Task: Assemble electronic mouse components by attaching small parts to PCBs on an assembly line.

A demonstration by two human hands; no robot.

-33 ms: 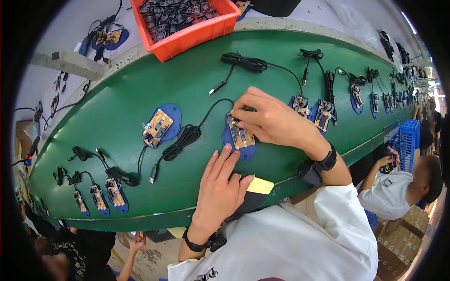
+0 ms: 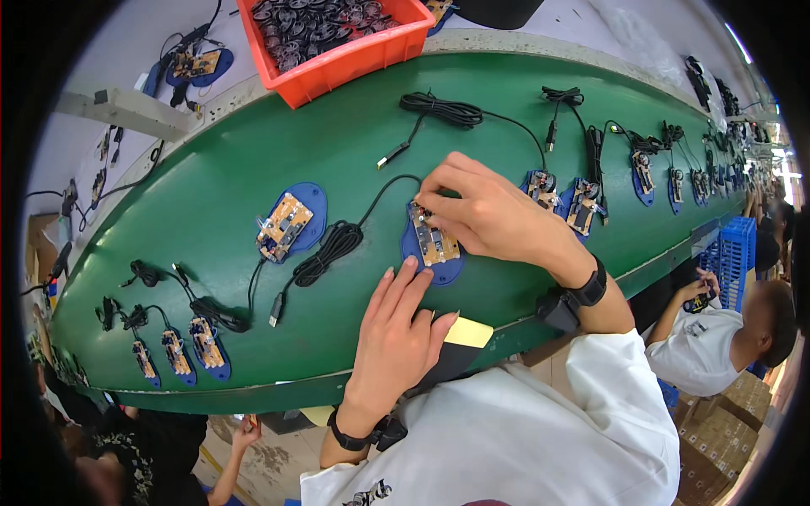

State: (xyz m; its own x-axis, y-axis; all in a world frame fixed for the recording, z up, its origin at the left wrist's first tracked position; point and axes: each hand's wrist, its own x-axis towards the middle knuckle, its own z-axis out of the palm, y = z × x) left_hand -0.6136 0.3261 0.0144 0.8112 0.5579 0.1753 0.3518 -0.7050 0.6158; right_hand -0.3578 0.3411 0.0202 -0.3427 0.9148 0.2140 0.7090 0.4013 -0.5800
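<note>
Best done with the base (image 2: 432, 263) pinned flat on the belt (image 2: 337, 152) and the push kept straight down on the board (image 2: 434, 239). Right hand (image 2: 489, 211): fingertips bunched, pressing the board's far end. Left hand (image 2: 396, 333): fingers extended together, tips touching the base's near edge. Cable (image 2: 333, 246) just left of both.

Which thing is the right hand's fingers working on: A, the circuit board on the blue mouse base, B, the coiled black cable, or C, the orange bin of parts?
A: the right hand pinches the top of the circuit board seated on the blue mouse base.
</note>
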